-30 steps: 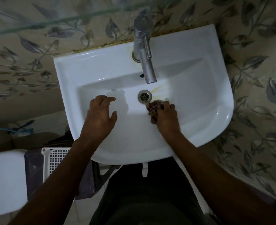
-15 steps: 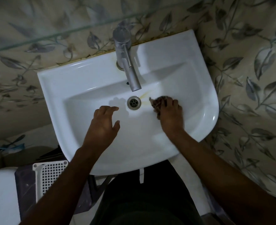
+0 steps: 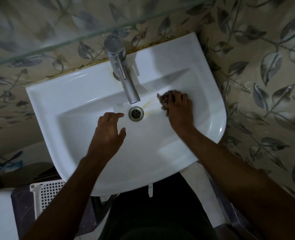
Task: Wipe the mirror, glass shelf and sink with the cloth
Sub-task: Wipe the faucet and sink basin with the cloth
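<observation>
White porcelain sink (image 3: pixel 84 101): right hand (image 3: pixel 178 110) presses the gripped cloth (image 3: pixel 165 98) at the drain's (image 3: pixel 136 113) two o'clock to scrub, left hand (image 3: pixel 108 132) hovering slack-fingered and empty at eight.

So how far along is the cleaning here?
Sink stage. The right hand presses the cloth on the right of the sink bowl; the left hand hovers open beside the drain. A yellowish stain by the drain remains. The glass shelf shows only its edge, the mirror not at all, so those can't be judged.

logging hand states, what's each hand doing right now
Left hand: open, holding nothing, over the sink.
Right hand: closed on the cloth, pressing it against the basin.
</observation>
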Action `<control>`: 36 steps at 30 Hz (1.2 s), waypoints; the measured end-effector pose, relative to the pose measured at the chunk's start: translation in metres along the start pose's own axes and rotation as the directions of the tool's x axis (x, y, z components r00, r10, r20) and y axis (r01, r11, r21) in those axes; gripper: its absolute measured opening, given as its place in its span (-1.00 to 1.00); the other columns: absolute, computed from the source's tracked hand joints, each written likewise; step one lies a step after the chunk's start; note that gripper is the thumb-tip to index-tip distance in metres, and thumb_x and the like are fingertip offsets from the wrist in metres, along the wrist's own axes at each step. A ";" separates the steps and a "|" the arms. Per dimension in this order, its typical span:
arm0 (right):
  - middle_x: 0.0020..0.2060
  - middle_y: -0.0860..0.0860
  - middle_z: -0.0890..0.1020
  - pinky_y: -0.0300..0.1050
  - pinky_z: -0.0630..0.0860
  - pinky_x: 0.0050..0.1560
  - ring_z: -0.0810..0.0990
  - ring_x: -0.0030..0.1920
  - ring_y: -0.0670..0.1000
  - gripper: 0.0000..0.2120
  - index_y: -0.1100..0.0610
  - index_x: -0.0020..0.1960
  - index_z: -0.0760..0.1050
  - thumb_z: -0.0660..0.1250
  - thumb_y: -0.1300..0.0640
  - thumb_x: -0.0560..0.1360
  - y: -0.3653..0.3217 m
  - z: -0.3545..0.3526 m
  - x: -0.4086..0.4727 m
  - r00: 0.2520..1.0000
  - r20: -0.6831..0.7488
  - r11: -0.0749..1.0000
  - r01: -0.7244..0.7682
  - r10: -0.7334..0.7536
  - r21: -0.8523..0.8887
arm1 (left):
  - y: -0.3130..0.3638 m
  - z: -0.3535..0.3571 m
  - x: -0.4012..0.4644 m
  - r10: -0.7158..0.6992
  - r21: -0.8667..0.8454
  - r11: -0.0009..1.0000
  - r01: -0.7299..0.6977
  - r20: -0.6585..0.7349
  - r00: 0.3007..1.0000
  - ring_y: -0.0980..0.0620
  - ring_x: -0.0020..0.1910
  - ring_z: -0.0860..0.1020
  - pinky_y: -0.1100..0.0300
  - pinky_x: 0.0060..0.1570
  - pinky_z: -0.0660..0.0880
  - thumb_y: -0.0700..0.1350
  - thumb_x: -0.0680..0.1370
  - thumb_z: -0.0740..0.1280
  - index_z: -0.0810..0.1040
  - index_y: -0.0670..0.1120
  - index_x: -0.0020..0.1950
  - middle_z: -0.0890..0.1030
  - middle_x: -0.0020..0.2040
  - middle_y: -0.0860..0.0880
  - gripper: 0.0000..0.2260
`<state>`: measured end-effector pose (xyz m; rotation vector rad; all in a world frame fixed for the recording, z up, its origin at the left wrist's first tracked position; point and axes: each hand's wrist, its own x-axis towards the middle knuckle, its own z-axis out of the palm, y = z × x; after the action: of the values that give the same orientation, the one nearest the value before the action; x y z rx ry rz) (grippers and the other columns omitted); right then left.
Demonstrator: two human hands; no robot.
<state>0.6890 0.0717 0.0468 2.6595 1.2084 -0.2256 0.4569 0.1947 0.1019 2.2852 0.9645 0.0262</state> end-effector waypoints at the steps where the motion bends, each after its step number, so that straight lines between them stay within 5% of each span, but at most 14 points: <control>1: 0.31 0.20 0.46 0.12 0.39 0.16 0.45 0.22 0.26 -0.34 0.22 0.43 0.39 0.49 0.10 0.39 -0.003 0.001 -0.006 0.996 0.060 0.996 0.065 -0.068 0.054 | 0.001 0.001 0.002 -0.003 -0.007 1.000 0.003 -0.001 1.000 -0.09 0.27 0.39 0.13 0.20 0.37 -0.14 0.52 0.41 0.44 -0.07 0.38 0.46 0.27 -0.09 -0.57; 4: 0.29 0.17 0.47 0.11 0.37 0.16 0.44 0.22 0.23 -0.32 0.17 0.40 0.42 0.53 0.01 0.36 0.005 0.002 -0.009 0.989 0.073 0.992 0.129 -0.130 0.010 | 0.003 0.001 0.006 -0.010 -0.020 1.000 0.009 -0.011 1.000 -0.10 0.27 0.40 0.06 0.22 0.41 -0.15 0.52 0.41 0.44 -0.07 0.39 0.46 0.27 -0.09 -0.56; 8: 0.20 0.13 0.54 0.07 0.40 0.05 0.51 0.09 0.17 -0.51 0.16 0.30 0.47 0.34 -0.11 0.48 0.021 0.002 0.020 0.959 -0.282 0.995 -0.051 0.026 -0.082 | 0.000 0.001 0.012 -0.024 -0.026 0.999 0.024 -0.018 1.000 -0.10 0.25 0.41 0.00 0.22 0.45 -0.14 0.52 0.41 0.43 -0.06 0.39 0.45 0.27 -0.08 -0.55; 12: 0.24 0.20 0.51 0.09 0.45 0.04 0.49 0.12 0.26 -0.49 0.19 0.36 0.48 0.42 0.10 0.44 -0.011 0.026 0.021 0.985 -0.172 0.991 0.017 0.006 0.135 | 0.001 0.002 0.017 -0.013 -0.020 1.000 0.012 -0.024 1.000 -0.13 0.21 0.44 0.01 0.19 0.45 -0.16 0.51 0.42 0.44 -0.08 0.38 0.46 0.26 -0.10 -0.56; 15: 0.21 0.23 0.52 0.08 0.49 0.00 0.48 0.12 0.29 -0.37 0.15 0.31 0.53 0.56 -0.11 0.33 -0.022 0.039 0.013 0.962 -0.078 0.950 0.271 -0.262 0.154 | 0.003 0.001 0.017 -0.003 -0.026 1.000 0.002 -0.032 0.999 -0.13 0.21 0.45 0.03 0.19 0.45 -0.17 0.51 0.43 0.44 -0.08 0.38 0.46 0.27 -0.09 -0.55; 17: 0.18 0.25 0.54 0.09 0.46 0.00 0.50 0.11 0.30 -0.36 0.17 0.28 0.54 0.42 -0.25 0.38 -0.011 0.029 0.019 0.934 -0.165 0.932 0.339 -0.317 0.125 | 0.004 0.000 0.018 -0.005 -0.036 0.999 0.004 -0.042 0.999 -0.13 0.22 0.44 0.03 0.19 0.45 -0.18 0.51 0.43 0.44 -0.08 0.38 0.46 0.28 -0.09 -0.55; 20: 0.14 0.23 0.54 0.09 0.38 0.00 0.50 0.05 0.25 -0.30 0.20 0.20 0.54 0.17 -0.39 0.44 -0.003 0.020 0.031 0.951 -0.287 0.979 0.158 -0.116 0.127 | 0.004 -0.001 0.018 -0.020 -0.044 0.999 0.018 -0.049 0.999 -0.12 0.23 0.44 0.06 0.20 0.44 -0.17 0.51 0.43 0.44 -0.07 0.38 0.45 0.29 -0.08 -0.56; 23: 0.21 0.24 0.50 0.10 0.38 0.08 0.47 0.13 0.26 -0.37 0.21 0.28 0.51 0.36 -0.26 0.45 -0.030 0.039 0.029 0.978 -0.201 0.981 0.093 -0.058 0.169 | 0.004 -0.001 0.016 -0.033 -0.037 0.999 0.031 -0.060 0.998 -0.11 0.22 0.44 0.11 0.19 0.41 -0.17 0.51 0.42 0.45 -0.07 0.38 0.46 0.28 -0.07 -0.56; 26: 0.21 0.25 0.53 0.17 0.47 0.15 0.48 0.11 0.31 -0.49 0.23 0.34 0.50 0.48 0.15 0.43 -0.074 0.057 0.012 0.956 -0.215 0.923 0.258 -0.201 0.284 | 0.005 0.001 0.011 -0.019 -0.028 0.999 0.017 -0.063 0.998 -0.12 0.21 0.45 0.14 0.18 0.39 -0.17 0.51 0.43 0.45 -0.07 0.37 0.46 0.27 -0.08 -0.56; 31: 0.23 0.23 0.50 0.12 0.51 0.14 0.49 0.13 0.24 -0.31 0.21 0.40 0.44 0.55 -0.03 0.37 -0.083 0.054 -0.001 0.847 -0.225 0.806 0.529 -0.482 0.267 | 0.005 0.002 0.006 -0.025 -0.042 0.999 0.023 -0.052 0.998 -0.09 0.21 0.44 0.16 0.18 0.36 -0.17 0.52 0.42 0.45 -0.05 0.38 0.46 0.27 -0.06 -0.56; 36: 0.22 0.24 0.45 0.12 0.42 0.09 0.43 0.14 0.31 -0.27 0.22 0.35 0.47 0.36 -0.31 0.42 -0.054 0.049 0.016 0.971 -0.190 0.941 0.196 -0.146 0.275 | 0.001 0.004 0.006 -0.043 -0.032 0.999 0.041 -0.045 0.998 -0.12 0.22 0.45 0.15 0.19 0.36 -0.17 0.51 0.43 0.46 -0.07 0.37 0.47 0.27 -0.09 -0.56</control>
<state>0.6556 0.1053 -0.0109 2.8706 1.5757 -0.2282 0.4632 0.1957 0.0981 2.2441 1.0287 0.0753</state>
